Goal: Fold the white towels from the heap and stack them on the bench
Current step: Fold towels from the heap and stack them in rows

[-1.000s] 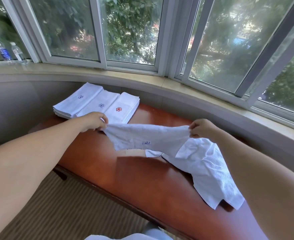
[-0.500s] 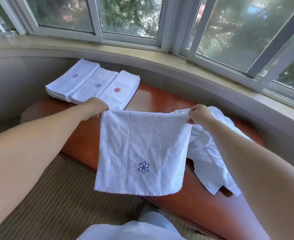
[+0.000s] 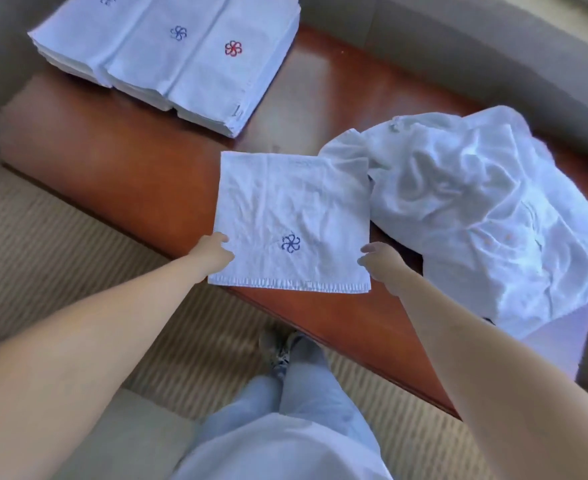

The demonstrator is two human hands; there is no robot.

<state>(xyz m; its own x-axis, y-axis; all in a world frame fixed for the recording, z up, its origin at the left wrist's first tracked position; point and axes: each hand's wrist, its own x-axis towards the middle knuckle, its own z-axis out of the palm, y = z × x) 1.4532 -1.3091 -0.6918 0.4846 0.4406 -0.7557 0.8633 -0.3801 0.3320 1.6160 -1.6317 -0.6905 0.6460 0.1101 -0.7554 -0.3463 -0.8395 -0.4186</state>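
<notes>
A white towel with a blue flower mark lies spread flat on the brown bench, its near hem hanging just past the front edge. My left hand pinches its left edge close to the near corner. My right hand pinches the right edge at about the same height. The heap of crumpled white towels sits on the bench to the right, touching the spread towel's far right corner. Folded towels lie in three side-by-side stacks at the bench's far left.
A grey padded wall curves behind the bench. Striped beige carpet covers the floor in front, where my legs and a shoe stand close to the bench's front edge.
The towel, held up hanging by its top corners before, now lies flat on the bench. Both hands have come down and toward me, and the view has tilted downward.
</notes>
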